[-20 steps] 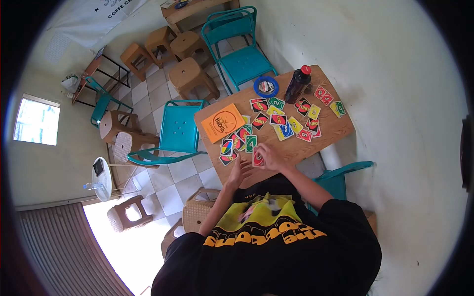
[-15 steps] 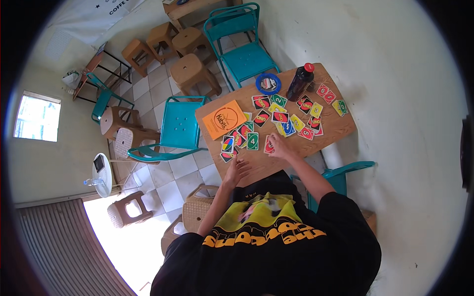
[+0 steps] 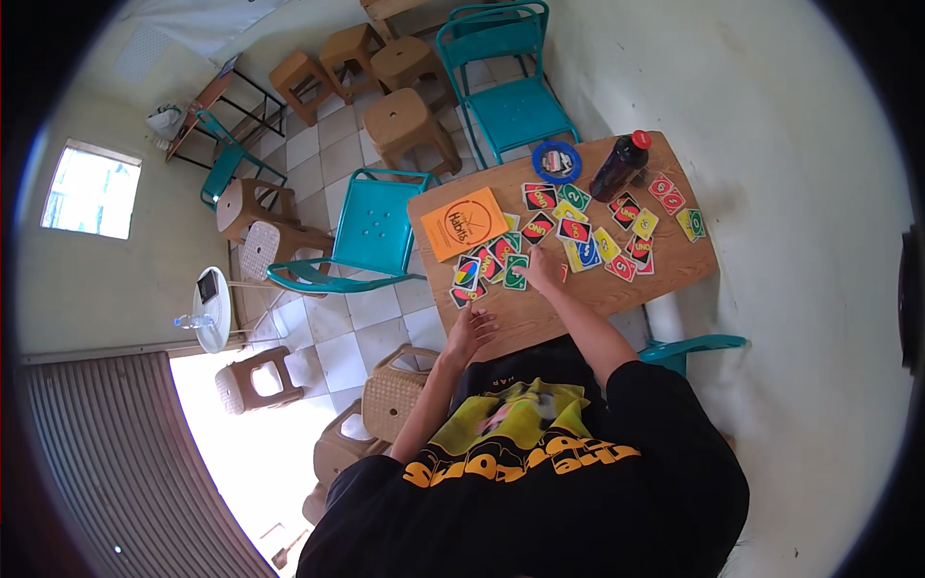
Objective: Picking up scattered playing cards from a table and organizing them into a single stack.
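Loose playing cards lie face up and face down across a wooden table (image 3: 540, 318). My right hand (image 3: 545, 271) is over the near middle of the table, its fingers curled in at the right edge of a green card (image 3: 515, 274). A red card (image 3: 564, 274) shows partly from behind that hand. My left hand (image 3: 470, 333) rests at the table's near left edge with fingers spread, holding nothing. Just beyond its fingertips sit a wild card with coloured quarters (image 3: 467, 273) and a face-down card (image 3: 465, 295).
An orange book (image 3: 453, 231) lies at the table's far left. Toward the far right are a blue ashtray (image 3: 557, 162) and a dark bottle with a red cap (image 3: 617, 171). Teal chairs (image 3: 374, 223) and brown stools (image 3: 405, 123) surround the table.
My right hand has moved left from the red card to the green card. The left hand keeps its place near the table edge. The whole view has shifted slightly.
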`<action>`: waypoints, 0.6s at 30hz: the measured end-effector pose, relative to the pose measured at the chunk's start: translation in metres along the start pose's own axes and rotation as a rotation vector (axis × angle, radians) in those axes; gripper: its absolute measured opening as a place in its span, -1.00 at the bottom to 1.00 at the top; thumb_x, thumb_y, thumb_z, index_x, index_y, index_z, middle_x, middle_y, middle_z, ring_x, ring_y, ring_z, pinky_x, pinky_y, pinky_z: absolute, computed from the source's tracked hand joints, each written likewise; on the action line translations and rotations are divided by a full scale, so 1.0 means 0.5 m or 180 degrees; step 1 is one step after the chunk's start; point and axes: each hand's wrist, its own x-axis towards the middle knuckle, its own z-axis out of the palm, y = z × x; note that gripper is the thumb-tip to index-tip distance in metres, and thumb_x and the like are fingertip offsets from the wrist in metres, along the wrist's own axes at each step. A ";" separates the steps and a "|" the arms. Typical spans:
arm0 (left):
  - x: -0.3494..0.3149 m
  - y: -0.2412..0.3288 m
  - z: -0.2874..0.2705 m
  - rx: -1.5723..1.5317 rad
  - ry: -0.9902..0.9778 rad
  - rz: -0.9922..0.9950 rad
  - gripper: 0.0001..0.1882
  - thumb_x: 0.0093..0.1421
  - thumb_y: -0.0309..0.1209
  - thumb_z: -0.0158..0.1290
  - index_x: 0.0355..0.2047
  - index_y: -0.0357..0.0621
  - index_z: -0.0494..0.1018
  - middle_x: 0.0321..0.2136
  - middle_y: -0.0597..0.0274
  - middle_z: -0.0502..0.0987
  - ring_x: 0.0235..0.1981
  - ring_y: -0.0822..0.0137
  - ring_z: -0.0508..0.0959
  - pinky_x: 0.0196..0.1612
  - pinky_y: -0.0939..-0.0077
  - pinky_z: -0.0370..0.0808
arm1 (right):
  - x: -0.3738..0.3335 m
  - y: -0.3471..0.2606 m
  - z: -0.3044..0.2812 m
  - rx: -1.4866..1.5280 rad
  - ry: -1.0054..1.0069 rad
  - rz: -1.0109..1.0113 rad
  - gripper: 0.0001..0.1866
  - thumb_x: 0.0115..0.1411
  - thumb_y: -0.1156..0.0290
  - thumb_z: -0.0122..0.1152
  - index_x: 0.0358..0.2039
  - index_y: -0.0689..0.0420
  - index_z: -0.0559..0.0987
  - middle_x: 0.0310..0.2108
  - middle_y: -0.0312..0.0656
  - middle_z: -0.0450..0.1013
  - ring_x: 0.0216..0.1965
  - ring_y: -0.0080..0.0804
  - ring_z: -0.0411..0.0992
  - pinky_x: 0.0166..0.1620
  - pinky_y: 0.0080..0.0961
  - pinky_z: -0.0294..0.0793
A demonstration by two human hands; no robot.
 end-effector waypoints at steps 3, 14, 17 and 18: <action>-0.011 -0.001 -0.010 -0.0148 0.0073 -0.0057 -0.50 0.24 0.16 -0.23 -0.22 -0.02 0.34 -0.15 0.17 0.45 -0.16 0.20 0.47 -0.07 0.31 0.38 | 0.014 -0.025 0.015 -0.0022 -0.0058 0.0445 -0.48 -0.21 0.07 0.47 -0.33 0.12 0.49 -0.40 -0.13 0.50 -0.31 -0.19 0.50 -0.24 -0.31 0.47; 0.002 -0.018 -0.031 -0.0247 0.0262 0.0078 -0.54 0.24 0.10 -0.17 -0.20 -0.03 0.32 -0.13 0.16 0.44 -0.15 0.22 0.47 -0.10 0.33 0.39 | -0.003 0.049 0.009 0.2208 -0.0158 0.0604 -0.72 -0.18 0.39 0.47 -0.47 0.26 0.61 -0.54 -0.23 0.53 -0.54 -0.58 0.44 -0.47 -0.61 0.39; 0.013 -0.020 -0.030 -0.0002 0.0379 0.0518 -0.55 0.28 0.02 -0.19 -0.10 -0.09 0.31 -0.08 0.14 0.42 -0.09 0.21 0.45 -0.08 0.34 0.39 | -0.041 0.008 -0.040 0.2567 -0.0367 0.0513 -0.79 -0.12 0.44 0.43 -0.48 0.27 0.61 -0.57 -0.25 0.51 -0.57 -0.60 0.42 -0.51 -0.64 0.34; 0.022 -0.016 -0.019 0.0223 0.0347 0.0842 -0.54 0.30 -0.02 -0.20 -0.03 -0.13 0.29 -0.04 0.13 0.40 -0.05 0.20 0.45 -0.04 0.33 0.39 | -0.049 0.001 -0.051 0.2905 -0.0536 0.0545 -0.78 -0.08 0.45 0.41 -0.42 0.27 0.60 -0.54 -0.26 0.52 -0.54 -0.62 0.44 -0.50 -0.68 0.37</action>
